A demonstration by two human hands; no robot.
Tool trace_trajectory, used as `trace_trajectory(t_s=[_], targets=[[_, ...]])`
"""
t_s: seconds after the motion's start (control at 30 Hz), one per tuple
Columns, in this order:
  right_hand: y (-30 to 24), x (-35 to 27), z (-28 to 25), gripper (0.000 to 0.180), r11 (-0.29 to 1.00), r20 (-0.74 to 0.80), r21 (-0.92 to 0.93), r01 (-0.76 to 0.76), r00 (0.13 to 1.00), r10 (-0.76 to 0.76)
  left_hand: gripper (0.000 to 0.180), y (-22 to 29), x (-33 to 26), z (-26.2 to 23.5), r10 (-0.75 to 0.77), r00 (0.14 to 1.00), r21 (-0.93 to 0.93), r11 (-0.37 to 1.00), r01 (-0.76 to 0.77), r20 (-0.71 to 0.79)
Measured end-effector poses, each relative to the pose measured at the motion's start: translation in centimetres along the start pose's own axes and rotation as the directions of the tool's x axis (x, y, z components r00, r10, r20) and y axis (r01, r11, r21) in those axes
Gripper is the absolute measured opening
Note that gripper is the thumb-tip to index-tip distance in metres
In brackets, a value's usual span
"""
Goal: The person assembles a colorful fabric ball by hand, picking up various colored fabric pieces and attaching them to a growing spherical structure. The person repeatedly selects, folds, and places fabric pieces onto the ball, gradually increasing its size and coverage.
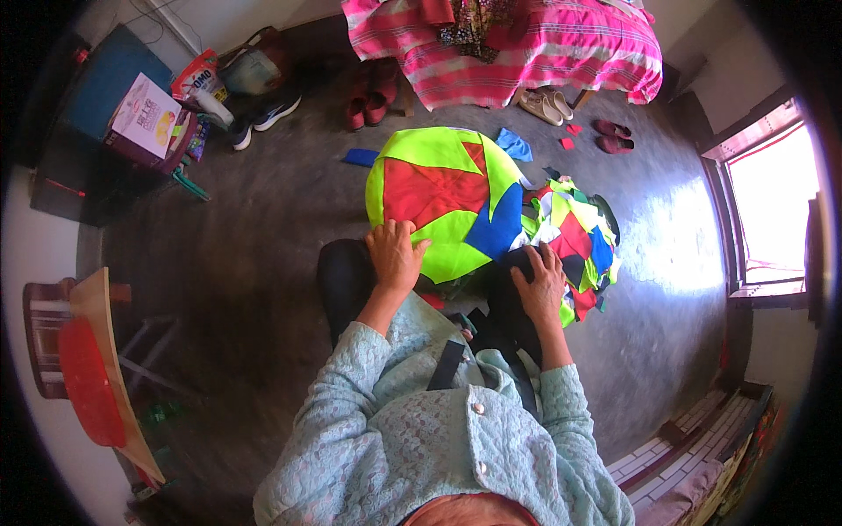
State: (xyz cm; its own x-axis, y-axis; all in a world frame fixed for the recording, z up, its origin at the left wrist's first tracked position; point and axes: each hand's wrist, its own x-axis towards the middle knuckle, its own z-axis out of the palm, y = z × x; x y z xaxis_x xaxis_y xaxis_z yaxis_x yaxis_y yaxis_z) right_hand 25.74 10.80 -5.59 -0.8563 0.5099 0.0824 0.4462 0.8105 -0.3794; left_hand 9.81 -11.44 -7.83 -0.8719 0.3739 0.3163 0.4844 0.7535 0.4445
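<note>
Left hand on the near-left rim of a patchwork round, right hand spread just off its near-right side.

The patchwork round (436, 195), yellow, red and blue, lies in front of the person, just beyond the knees. The left hand (396, 256) has its thumb and fingers apart on its rim; whether they pinch the cloth I cannot tell. The right hand (540, 285), fingers loosely parted, clamps nothing visible; it is beside the scrap heap (574, 237) to the round's right. A light-blue scrap (515, 145) lies past its far-right edge. The round looks light, soft and perhaps slippery, not fragile, though its pointed patches could shift if loose. Opposite rims seem the best hold, palms flat beneath, rather than one patch corner.
</note>
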Motion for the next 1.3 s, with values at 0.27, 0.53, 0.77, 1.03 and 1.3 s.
trace_trajectory(t_s=[0.27,0.53,0.77,1.03,1.3], targets=[[0.1,0.0,0.0,0.051,1.000,-0.006,-0.006,0.004,1.000,-0.004,0.036,-0.2,-0.4,0.2,-0.024,0.999,-0.010,1.000,0.024,-0.027],[0.3,0.0,-0.1,0.051,1.000,0.002,-0.005,-0.009,1.000,0.009,0.038,-0.8,-0.4,0.5,-0.063,0.997,0.003,0.998,0.063,-0.037],[0.6,0.0,-0.1,0.051,1.000,-0.001,0.018,0.005,1.000,-0.005,0.030,-1.5,-0.5,0.2,-0.104,0.993,-0.054,0.993,0.101,-0.049],[0.4,0.0,-0.3,0.051,1.000,0.008,0.023,-0.007,1.000,0.007,0.033,-3.9,0.7,0.3,-0.150,0.989,-0.283,0.949,0.140,-0.011],[0.8,-0.1,-0.2,0.051,0.999,0.008,0.031,-0.009,1.000,0.009,0.034,-7.1,4.8,-0.1,-0.214,0.976,-0.258,0.941,0.218,0.041]])
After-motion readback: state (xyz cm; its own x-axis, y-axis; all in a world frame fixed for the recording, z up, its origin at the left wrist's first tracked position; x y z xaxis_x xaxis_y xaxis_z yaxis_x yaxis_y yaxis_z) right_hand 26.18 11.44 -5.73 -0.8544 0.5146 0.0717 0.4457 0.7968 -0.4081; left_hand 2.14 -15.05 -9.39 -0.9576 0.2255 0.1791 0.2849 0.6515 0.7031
